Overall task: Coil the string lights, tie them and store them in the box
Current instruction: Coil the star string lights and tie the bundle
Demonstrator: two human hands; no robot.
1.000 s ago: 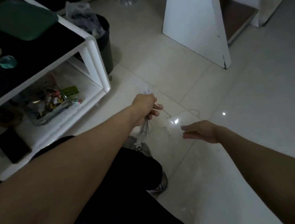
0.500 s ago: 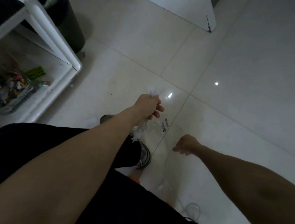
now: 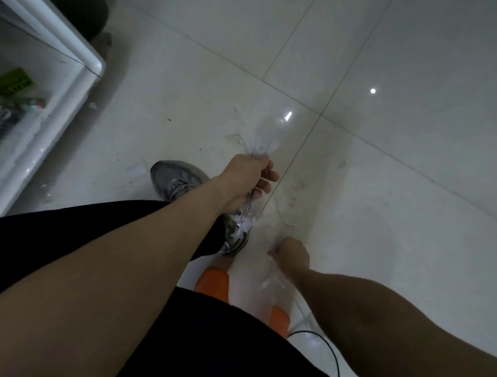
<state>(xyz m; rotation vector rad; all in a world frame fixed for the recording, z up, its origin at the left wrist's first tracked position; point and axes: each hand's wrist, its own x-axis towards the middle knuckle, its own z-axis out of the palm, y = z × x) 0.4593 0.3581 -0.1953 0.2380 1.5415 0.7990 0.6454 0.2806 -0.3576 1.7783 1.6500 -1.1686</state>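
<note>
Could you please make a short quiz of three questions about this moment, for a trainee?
1. True or false: the left hand grips a bundle of the string lights.
2. What does the right hand do? A) lies flat on the floor B) is curled low near the floor, seemingly on a strand C) holds the box
3. Fill in: the grey ____ stands just behind the left hand.

Key: 1 true; 2 B; 3 shoe.
</note>
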